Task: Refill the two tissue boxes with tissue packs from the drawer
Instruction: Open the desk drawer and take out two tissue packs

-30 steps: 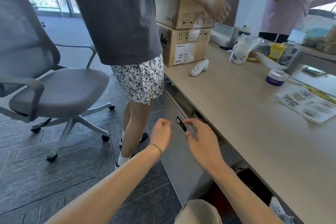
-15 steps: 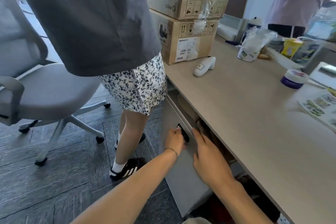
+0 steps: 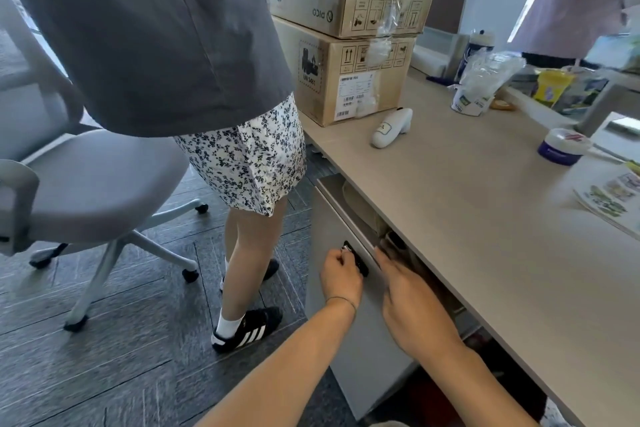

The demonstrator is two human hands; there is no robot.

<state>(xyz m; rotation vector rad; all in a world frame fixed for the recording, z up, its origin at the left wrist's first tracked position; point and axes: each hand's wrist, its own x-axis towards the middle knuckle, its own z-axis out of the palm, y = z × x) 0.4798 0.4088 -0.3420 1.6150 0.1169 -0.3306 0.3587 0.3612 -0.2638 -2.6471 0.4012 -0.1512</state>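
A grey drawer [image 3: 360,357] sits under the beige desk [image 3: 485,218], pulled out a little, with a black handle [image 3: 355,257] on its front. My left hand [image 3: 341,279] is curled around that handle. My right hand [image 3: 412,302] lies flat with fingers apart on the drawer's top edge, fingertips reaching into the gap under the desk. A beige shape shows inside the gap; what it is stays unclear. No tissue boxes are clearly in view.
A person in a grey top and floral skirt [image 3: 242,163] stands close on the left of the drawer. A grey office chair [image 3: 86,191] is further left. Two stacked cardboard boxes [image 3: 346,45], a white handheld device [image 3: 391,128], a plastic bag [image 3: 485,83] and a round tin [image 3: 562,146] occupy the desk.
Both hands moved forward from in front of the drawer onto it. The left closed on the black handle, and the right settled on the drawer's top edge. The view moved closer.
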